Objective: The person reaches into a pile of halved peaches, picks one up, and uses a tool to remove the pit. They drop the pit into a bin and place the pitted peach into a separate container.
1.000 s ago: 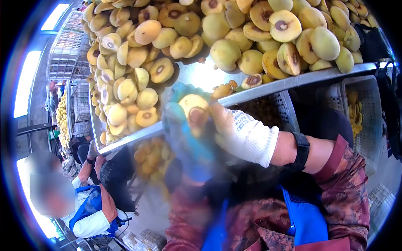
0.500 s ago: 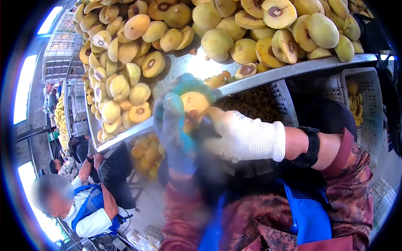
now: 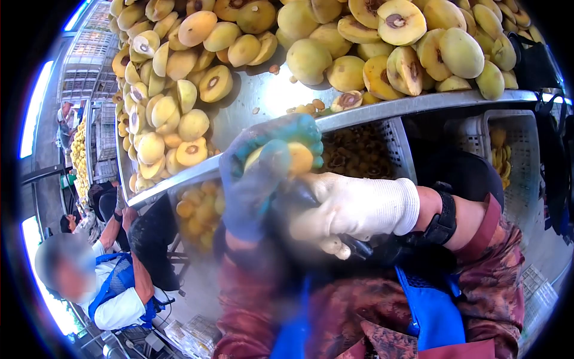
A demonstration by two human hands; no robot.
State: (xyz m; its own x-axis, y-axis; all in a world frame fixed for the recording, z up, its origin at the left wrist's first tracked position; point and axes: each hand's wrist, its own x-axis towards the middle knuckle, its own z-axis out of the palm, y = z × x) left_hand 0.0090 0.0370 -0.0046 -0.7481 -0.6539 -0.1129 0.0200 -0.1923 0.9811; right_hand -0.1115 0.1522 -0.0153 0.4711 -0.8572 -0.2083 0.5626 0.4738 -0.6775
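Observation:
My left hand point(image 3: 254, 170), in a blue-green glove, is wrapped round a yellow fruit point(image 3: 299, 158) at the metal table's near edge. Close beside it on the right, my right hand point(image 3: 353, 203), in a white knitted glove, is closed round a dark-handled tool point(image 3: 357, 246); the tool's working end is hard to make out. Halved yellow fruits point(image 3: 215, 84) lie heaped on the metal table point(image 3: 257, 99) beyond my hands, some with brown pits or hollows showing. Small loose pieces point(image 3: 311, 107) lie near the table's rim.
Below the rim, one crate point(image 3: 402, 146) holds brown pieces; another container holds yellow fruit point(image 3: 200, 209). A white crate point(image 3: 520, 137) with fruit stands at the right. A person in a blue vest point(image 3: 116, 287) sits at the left, with other people and stacked crates point(image 3: 89, 72) behind.
The fruit in my left hand has turned, showing smooth skin instead of its brown centre. My right hand has lowered slightly, and its dark tool handle now shows. The view has shifted slightly.

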